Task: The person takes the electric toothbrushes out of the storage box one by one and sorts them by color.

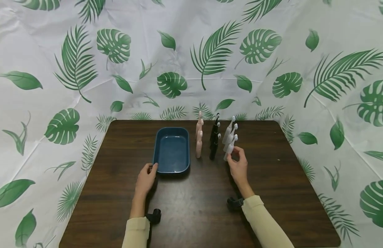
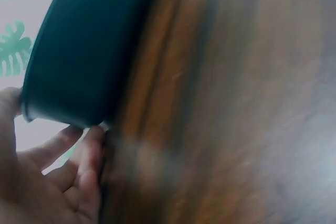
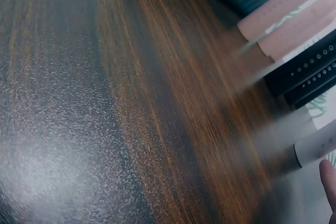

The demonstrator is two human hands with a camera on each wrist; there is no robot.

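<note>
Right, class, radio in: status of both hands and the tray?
Left hand touches blue tray near corner. Right hand at front white toothbrush, fingers curled around its base. Tray empty; nothing in the way.

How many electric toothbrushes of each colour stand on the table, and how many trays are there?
Pink toothbrushes: 2
Black toothbrushes: 2
White toothbrushes: 3
Blue tray: 1
Total: 8 things; the count of each row is my best reading, as the toothbrushes overlap in the head view.
</note>
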